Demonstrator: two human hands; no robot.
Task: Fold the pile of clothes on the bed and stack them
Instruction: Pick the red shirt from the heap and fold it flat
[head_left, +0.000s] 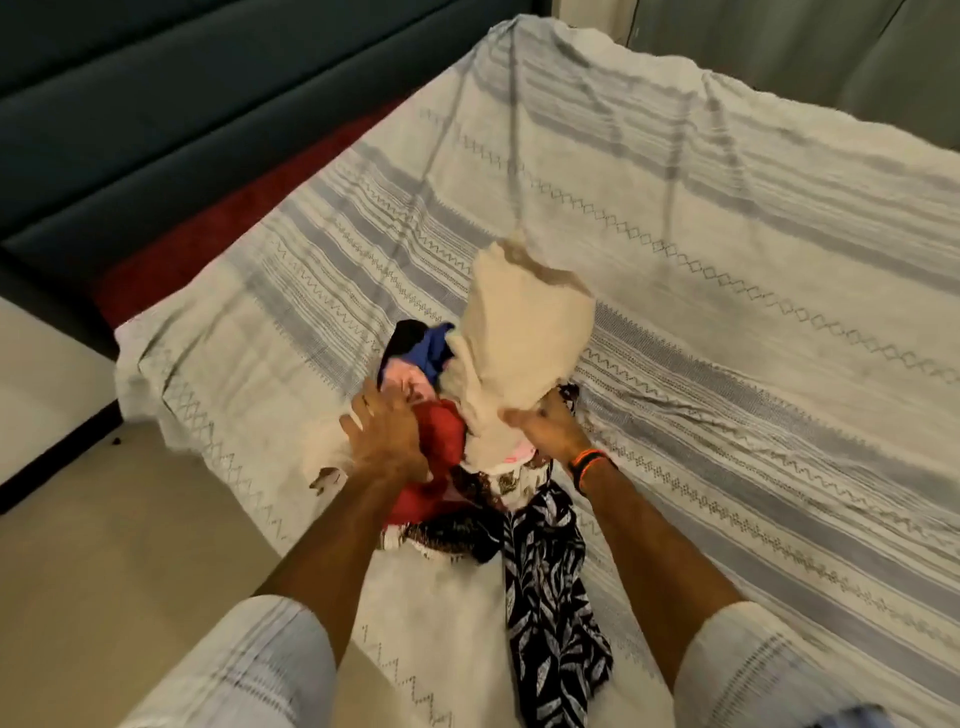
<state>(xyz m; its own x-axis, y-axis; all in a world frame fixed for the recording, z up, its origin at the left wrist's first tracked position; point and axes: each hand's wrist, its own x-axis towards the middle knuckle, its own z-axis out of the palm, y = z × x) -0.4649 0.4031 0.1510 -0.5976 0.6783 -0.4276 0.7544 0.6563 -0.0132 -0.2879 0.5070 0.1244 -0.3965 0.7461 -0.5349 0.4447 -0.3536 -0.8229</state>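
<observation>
A pile of clothes (457, 467) lies near the bed's near-left corner: red, pink, blue and black pieces, plus a dark garment with white leaves (550, 597) trailing toward me. A cream garment (519, 338) stands lifted and blurred above the pile. My right hand (545, 426) grips its lower end. My left hand (384, 441) rests with spread fingers on the red garment (441, 436) at the pile's left side.
The bed (727, 312) is covered by a pale sheet with grey stripes and zigzag lines. A dark teal headboard (156, 104) runs along the far left. Beige floor (130, 571) lies to the left of the bed.
</observation>
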